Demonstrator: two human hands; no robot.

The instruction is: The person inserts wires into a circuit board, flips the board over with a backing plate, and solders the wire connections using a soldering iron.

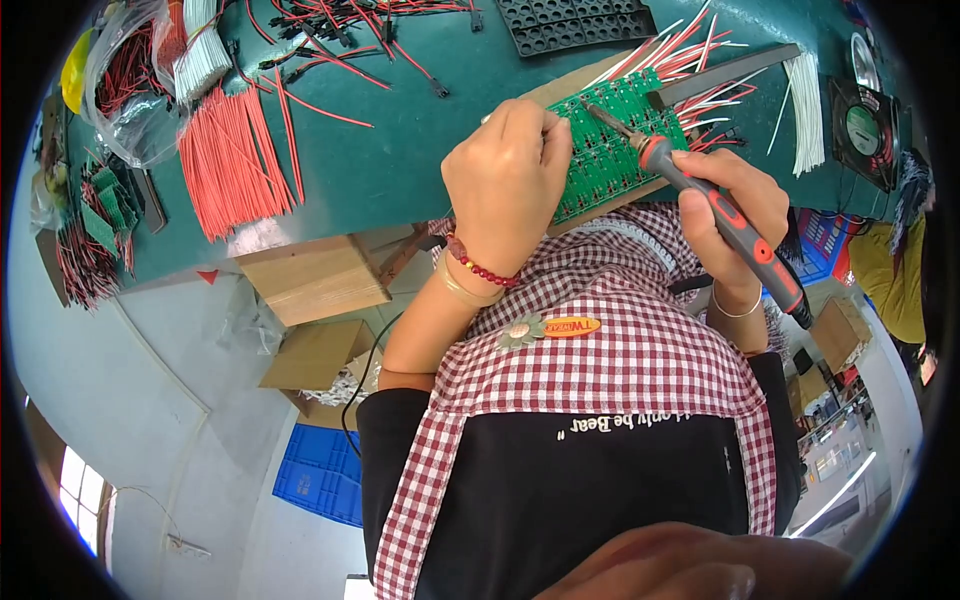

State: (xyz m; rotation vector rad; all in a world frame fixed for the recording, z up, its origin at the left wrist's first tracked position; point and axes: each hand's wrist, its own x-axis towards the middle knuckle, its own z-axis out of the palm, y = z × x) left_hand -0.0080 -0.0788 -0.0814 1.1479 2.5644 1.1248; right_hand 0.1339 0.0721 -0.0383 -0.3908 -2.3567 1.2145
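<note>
My right hand [740, 205] is closed round the grey and red handle of a soldering iron [735, 228]. The iron's tip points up and left over a panel of green circuit boards [605, 165], near its upper part; whether it touches cannot be told. Against the panel's left edge is my left hand [512, 160], its fingers pinched together, and what they hold is hidden. Red and white wires [690, 50] fan out from the panel's far and right sides. A dark flat bar [725, 77] lies across these wires and the panel's upper right corner.
Bundled red wires [235, 160] lie on the green table [400, 150] at left, beside white wires [203, 60] and a clear bag [130, 110]. Loose black-ended leads [340, 45] and a black tray [575, 25] are farther back. At right are white wires [805, 115] and a fan [865, 130].
</note>
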